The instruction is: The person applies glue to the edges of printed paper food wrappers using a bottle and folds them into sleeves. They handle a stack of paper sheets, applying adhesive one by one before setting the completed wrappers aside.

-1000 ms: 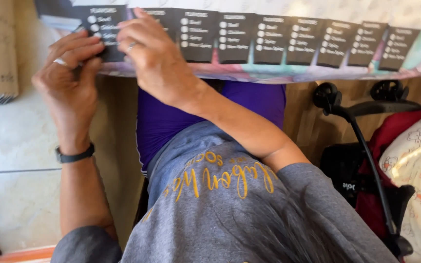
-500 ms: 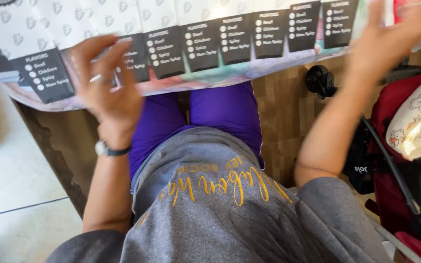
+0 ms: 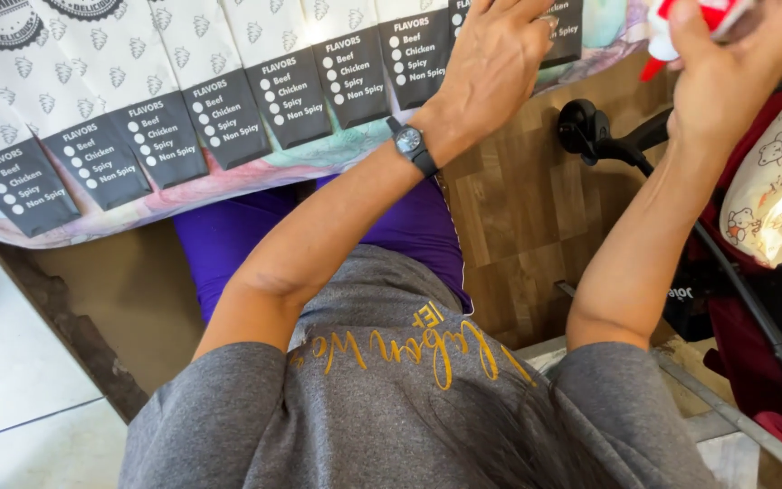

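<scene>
Running from far left toward the middle, a row of white paper bags [image 3: 183, 91] with black label panels lies overlapped along the edge of the desk [image 3: 228, 186], which wears a pale, marbled cover. Just right of the row, the left hand [image 3: 495, 59] rests palm-down on the rightmost bags, fingers spread flat and gripping nothing; a dark wristwatch [image 3: 409, 142] sits on its wrist. Below the desk edge show purple trousers [image 3: 409, 226] and, nearer, a grey shirt [image 3: 391, 398] with gold lettering. Further right, the right hand [image 3: 735, 63] is raised at the far right corner, closed round a red and white object [image 3: 712, 14] — possibly a bottle or tube, though the frame cuts most of it off. Beneath that arm stands a black and red stroller [image 3: 771, 299] with a patterned cushion [image 3: 780, 199], against a wooden panel [image 3: 527, 217].
</scene>
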